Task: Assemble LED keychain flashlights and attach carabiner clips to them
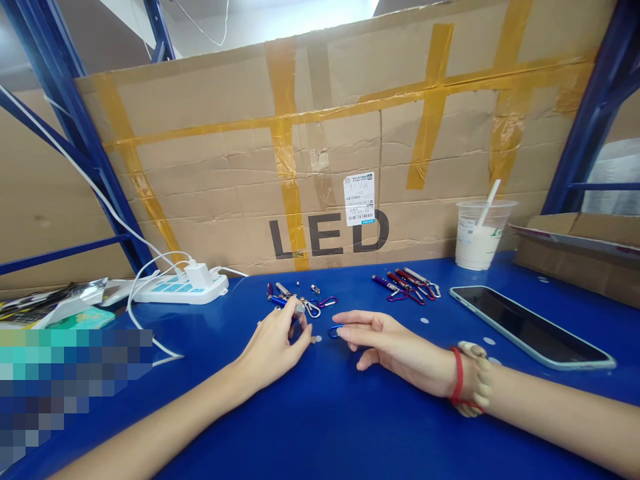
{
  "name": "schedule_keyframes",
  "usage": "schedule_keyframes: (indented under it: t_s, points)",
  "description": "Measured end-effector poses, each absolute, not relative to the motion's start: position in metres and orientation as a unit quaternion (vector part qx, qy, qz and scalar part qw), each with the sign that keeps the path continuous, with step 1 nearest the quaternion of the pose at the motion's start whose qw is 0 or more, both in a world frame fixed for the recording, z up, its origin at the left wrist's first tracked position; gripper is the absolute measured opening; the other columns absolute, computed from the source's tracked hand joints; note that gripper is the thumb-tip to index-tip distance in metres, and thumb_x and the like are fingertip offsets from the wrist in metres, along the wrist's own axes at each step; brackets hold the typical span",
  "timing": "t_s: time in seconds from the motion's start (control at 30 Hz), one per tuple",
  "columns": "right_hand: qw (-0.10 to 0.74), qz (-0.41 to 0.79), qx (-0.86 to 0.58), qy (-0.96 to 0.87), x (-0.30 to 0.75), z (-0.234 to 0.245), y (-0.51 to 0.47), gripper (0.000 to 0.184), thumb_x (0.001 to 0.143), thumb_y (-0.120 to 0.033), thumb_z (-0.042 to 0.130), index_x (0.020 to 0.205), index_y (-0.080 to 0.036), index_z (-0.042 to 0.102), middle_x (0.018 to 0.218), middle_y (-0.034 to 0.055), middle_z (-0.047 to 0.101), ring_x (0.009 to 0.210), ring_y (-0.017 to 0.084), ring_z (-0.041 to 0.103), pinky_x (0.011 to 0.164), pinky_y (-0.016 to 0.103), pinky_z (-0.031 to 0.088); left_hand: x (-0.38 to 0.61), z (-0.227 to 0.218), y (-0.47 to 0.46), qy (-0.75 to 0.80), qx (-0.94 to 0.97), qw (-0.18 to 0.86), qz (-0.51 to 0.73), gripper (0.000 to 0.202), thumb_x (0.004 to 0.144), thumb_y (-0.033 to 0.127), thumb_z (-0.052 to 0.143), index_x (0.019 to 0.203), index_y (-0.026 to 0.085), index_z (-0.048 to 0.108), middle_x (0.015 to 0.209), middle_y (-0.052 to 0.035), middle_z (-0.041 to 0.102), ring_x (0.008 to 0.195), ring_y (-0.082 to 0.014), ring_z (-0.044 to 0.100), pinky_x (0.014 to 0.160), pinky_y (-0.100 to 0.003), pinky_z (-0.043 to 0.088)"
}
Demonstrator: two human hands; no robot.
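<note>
My left hand (273, 343) is curled, thumb and fingers closing round a small blue flashlight (277, 301) whose silvery end shows by the fingertips. Just beyond it lie a purple flashlight tube (270, 289), a silver tube (282, 289), a silver carabiner (313, 309) and a purple carabiner (329, 302). In the fingertips of my right hand (395, 343) is a blue carabiner (334, 331), partly covered by the thumb and index finger. The lower fingers of that hand are loosely bent.
Several keychain flashlights (407, 285) lie in a row at the back right. A phone (530, 327), a drink cup (477, 237) and an open carton (575, 257) stand farther right. A white power strip (183, 288) with cables sits left. A large cardboard sheet (225, 193) closes off the back.
</note>
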State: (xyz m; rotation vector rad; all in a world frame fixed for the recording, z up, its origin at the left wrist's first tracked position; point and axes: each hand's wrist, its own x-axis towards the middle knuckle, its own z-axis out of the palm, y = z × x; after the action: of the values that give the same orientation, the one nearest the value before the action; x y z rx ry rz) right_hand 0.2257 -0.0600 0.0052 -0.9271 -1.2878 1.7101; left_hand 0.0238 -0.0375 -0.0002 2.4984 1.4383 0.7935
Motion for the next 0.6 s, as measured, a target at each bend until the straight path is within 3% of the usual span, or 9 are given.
schedule_keyframes:
  t_s: [0.4,0.6]
  points:
    - [0.368,0.669,-0.369,-0.53,0.227,0.006,-0.062,0.039,0.07,-0.029,0.072,0.104,-0.015,0.062,0.066,-0.0035,0.057,0.052,0.003,0.055,0.052,0.011,0.052,0.022,0.001,-0.033,0.492,0.824,0.094,0.264,0.017,0.087,0.039,0.035,0.082,0.022,0.037,0.07,0.0031,0.055,0.06,-0.0148,0.052,0.058,-0.027,0.038]
    - [0.36,0.653,-0.393,-0.538,0.228,0.003,-0.061,0.041,0.068,-0.03,0.073,0.105,-0.019,0.062,0.073,-0.0015,0.058,0.06,0.005,0.055,0.054,0.012,0.051,0.017,0.003,-0.029,0.51,0.801,0.118,0.291,0.029,0.091,0.043,0.023,0.082,0.022,0.042,0.084,0.0011,0.061,0.079,-0.0175,0.058,0.074,-0.031,0.041]
